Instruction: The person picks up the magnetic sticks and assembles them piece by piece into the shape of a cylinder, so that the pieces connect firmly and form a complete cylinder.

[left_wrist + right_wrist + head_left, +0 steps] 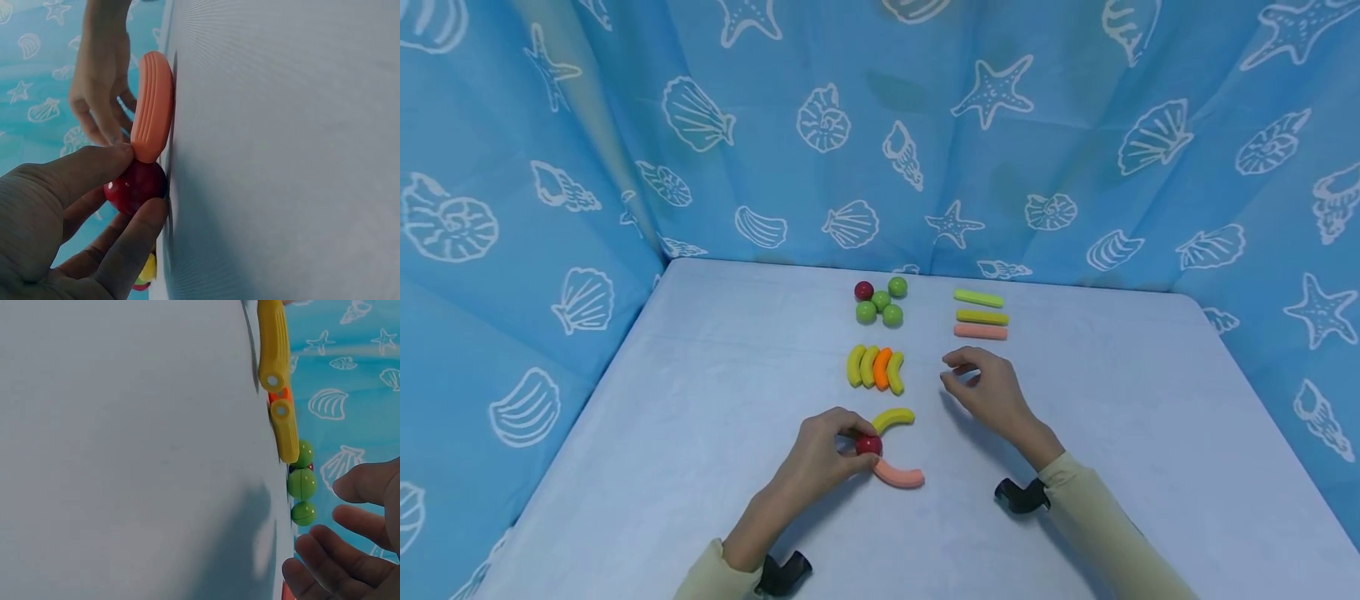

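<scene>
My left hand [823, 454] pinches a glossy red ball [868, 445] between thumb and fingers, low over the white table. A yellow curved rod [894, 418] and a pink curved rod [901, 477] fan out from the ball's right side. In the left wrist view the thumb tip lies where the ribbed pink rod's end meets the ball [139, 187]. To the right, my right hand [988, 396] hovers above the table with loosely bent fingers, holding nothing. Its wrist view shows thumb and fingers apart, with a yellow curved rod [273, 347] that has a round silvery disc at its end.
Ahead of the hands lies a row of curved rods, yellow with one orange rod [882, 368]. Behind them sit several green balls [892, 316] and a dark red ball [864, 291]. Straight rods in green, yellow and pink [981, 332] lie back right, before a blue shell-print curtain [940, 167].
</scene>
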{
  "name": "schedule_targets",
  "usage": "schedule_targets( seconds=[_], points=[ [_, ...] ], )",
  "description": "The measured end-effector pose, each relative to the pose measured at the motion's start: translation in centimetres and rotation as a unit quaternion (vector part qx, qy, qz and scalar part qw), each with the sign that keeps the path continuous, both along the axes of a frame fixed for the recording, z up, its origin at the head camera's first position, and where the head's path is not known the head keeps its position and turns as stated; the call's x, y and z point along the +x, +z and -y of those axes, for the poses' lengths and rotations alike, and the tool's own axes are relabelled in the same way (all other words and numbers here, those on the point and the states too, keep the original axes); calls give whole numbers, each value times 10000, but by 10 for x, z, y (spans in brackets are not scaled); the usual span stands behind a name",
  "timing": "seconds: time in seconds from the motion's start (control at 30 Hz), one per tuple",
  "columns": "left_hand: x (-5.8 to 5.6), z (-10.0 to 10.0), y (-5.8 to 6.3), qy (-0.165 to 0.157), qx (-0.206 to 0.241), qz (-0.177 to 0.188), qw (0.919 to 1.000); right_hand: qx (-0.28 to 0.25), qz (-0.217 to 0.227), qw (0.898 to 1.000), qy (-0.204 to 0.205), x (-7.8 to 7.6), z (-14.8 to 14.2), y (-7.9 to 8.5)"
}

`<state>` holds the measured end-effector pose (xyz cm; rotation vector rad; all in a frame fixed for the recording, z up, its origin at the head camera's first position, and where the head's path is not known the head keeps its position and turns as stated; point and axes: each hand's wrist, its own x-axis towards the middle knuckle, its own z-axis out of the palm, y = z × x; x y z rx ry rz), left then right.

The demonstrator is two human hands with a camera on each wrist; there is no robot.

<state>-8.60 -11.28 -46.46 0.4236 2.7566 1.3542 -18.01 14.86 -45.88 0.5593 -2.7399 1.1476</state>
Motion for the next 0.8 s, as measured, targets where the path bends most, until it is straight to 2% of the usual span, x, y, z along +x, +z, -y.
schedule_targets(
  seconds=[0.33,0.8],
  points=[
    [1,0,1,-34,-18,10,10000,55,245,9996,-105,-22,17,3],
    [1,2,1,-93,31,14,10000,50,240,9996,-114,-47,37,2]
  ],
)
